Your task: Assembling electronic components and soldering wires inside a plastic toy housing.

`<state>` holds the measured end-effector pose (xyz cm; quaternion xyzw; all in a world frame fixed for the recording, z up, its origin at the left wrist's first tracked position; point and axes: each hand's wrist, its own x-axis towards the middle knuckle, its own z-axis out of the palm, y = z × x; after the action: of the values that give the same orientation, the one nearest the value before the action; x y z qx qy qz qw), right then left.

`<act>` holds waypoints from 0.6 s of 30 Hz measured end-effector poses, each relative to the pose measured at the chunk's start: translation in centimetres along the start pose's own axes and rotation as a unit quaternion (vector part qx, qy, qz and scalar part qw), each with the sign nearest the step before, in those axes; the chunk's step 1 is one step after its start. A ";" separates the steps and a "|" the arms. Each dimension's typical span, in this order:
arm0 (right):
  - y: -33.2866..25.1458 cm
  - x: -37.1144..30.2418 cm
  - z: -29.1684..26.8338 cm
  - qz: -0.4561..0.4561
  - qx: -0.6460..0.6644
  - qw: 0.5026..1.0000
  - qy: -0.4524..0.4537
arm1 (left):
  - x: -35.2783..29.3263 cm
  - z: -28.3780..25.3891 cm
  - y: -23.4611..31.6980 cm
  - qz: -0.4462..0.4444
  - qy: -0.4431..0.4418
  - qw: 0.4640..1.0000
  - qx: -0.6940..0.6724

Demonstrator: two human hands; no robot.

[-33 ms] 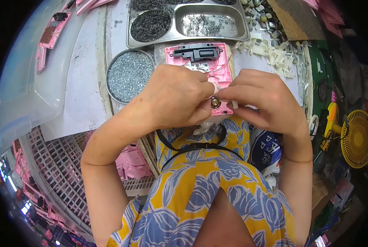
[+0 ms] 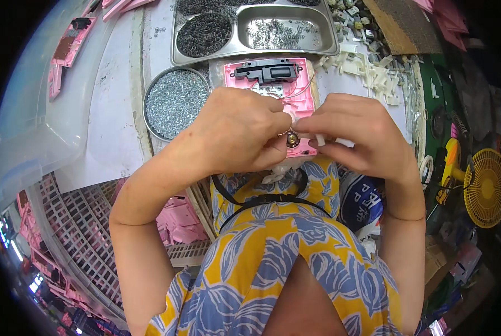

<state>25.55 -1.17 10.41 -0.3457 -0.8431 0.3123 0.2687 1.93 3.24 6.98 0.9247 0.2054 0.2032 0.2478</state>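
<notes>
A pink plastic housing (image 2: pixel 308 103) lies in front of me. Across its far end sits a black module (image 2: pixel 273 73), with thin wires running beside it. My left hand (image 2: pixel 247 129) is closed over the housing's left side, its fingers curled; whatever they pinch is hidden. From the right, my right hand (image 2: pixel 357 131) reaches in with bent fingers, their tips close to the left fingertips. A small white plastic part (image 2: pixel 320 140) shows between those right fingers. Just below where the hands meet, a round brass-coloured part (image 2: pixel 292 139) sits in the near end of the housing.
A round tin of small silvery screws (image 2: pixel 177 103) stands at the left. Behind the housing is a metal tray (image 2: pixel 256 53) of small springs. White plastic pieces (image 2: pixel 376 75) lie at the right, near a yellow fan (image 2: pixel 486 187). A slatted grey basket (image 2: pixel 77 224) is at lower left.
The view has shifted very slightly. Both hands keep practically the same pose over the housing.
</notes>
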 end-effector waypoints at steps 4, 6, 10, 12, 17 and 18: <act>1.7 -3.0 1.1 0.121 0.213 0.967 0.063 | -0.2 -0.3 -0.9 -0.002 0.011 0.978 -0.209; 1.7 -3.9 2.3 0.118 0.249 0.959 0.069 | -0.4 0.3 -1.3 -0.014 -0.008 0.957 -0.290; 1.1 -4.1 3.1 0.052 0.232 0.966 0.097 | -1.0 1.7 -1.0 -0.136 -0.079 0.862 -0.483; 0.8 -4.4 3.9 0.022 0.214 0.967 0.140 | -1.3 1.5 -0.1 -0.220 -0.089 0.791 -0.564; 0.4 -4.9 5.0 0.014 0.146 0.971 0.187 | -1.4 1.0 1.9 -0.321 -0.049 0.657 -0.681; 0.5 -4.9 5.1 0.016 0.133 0.972 0.191 | -1.7 1.1 2.0 -0.312 -0.034 0.669 -0.674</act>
<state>25.36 -6.33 5.53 -0.3731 -0.7216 0.3541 0.4633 1.64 0.40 6.74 0.3940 0.2806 0.1659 0.8593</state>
